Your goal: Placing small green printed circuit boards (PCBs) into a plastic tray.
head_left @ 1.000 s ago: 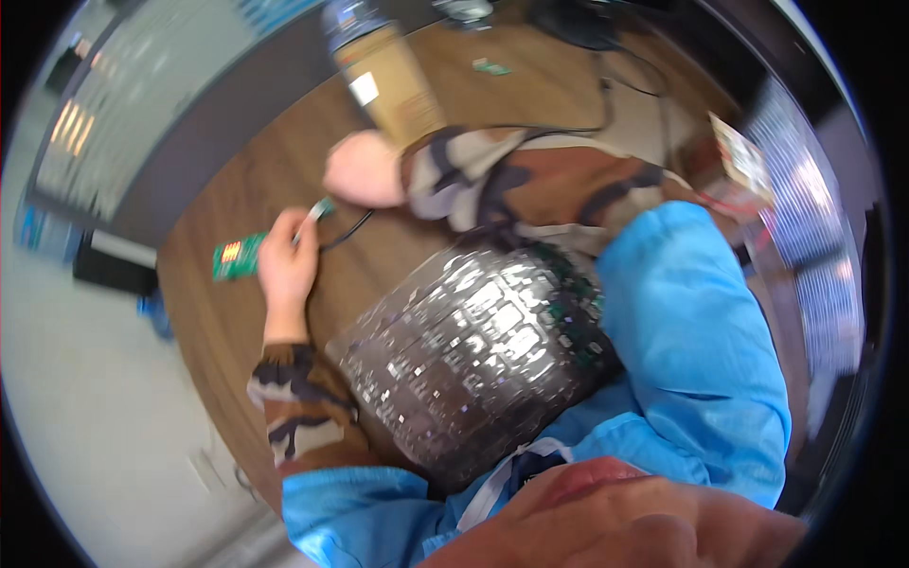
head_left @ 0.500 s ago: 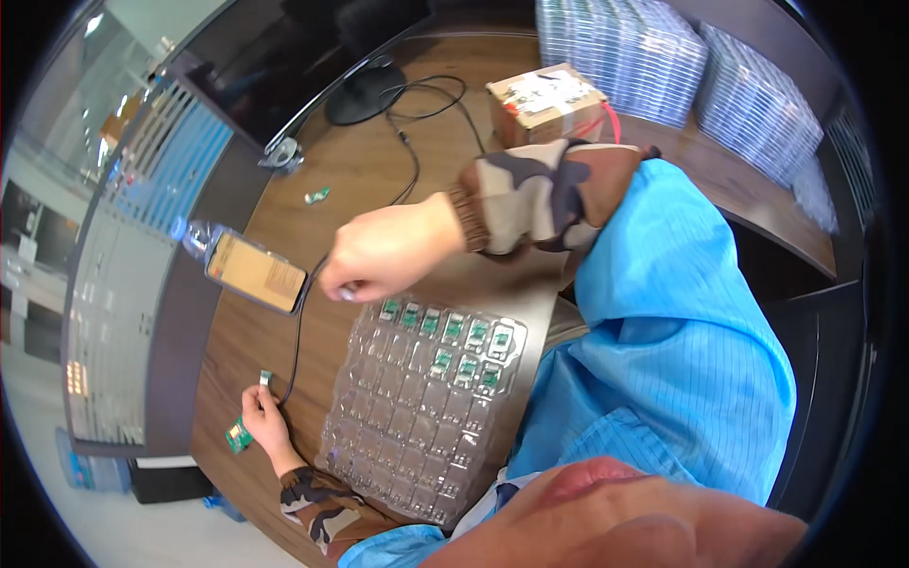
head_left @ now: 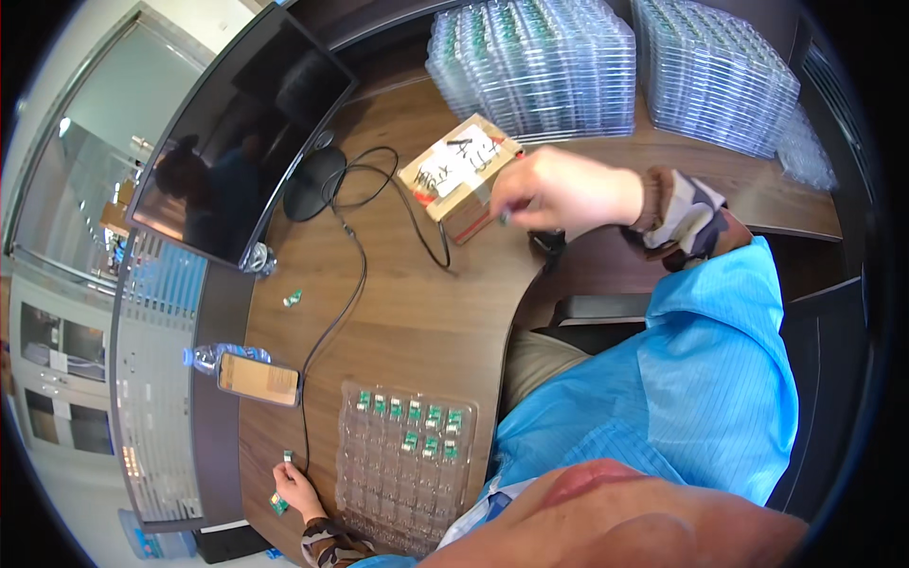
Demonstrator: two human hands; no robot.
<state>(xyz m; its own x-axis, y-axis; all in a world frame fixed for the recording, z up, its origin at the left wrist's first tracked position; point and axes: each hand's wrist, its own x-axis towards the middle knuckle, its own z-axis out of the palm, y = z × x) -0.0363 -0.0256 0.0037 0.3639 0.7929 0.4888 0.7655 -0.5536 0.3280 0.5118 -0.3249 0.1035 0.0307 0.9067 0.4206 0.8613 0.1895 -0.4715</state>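
My right hand is raised beside the cardboard box, its fingers pinched round a small dark piece too small to make out. Low at the left, my left hand pinches a small connector with a pale and green tip, close to the black cable. Beside that hand lies a green circuit board. Between my arms and body, a clear plastic tray holds several small green circuit boards in its far rows; its nearer pockets look bare.
Tall stacks of filled clear trays stand at the back right. A monitor is at the back left. A phone rests against a plastic bottle. Another small board lies on the table.
My right hand has swung from above the tray to the right, up to the cardboard box. The view has shifted. My left hand keeps its pinch near the cable.
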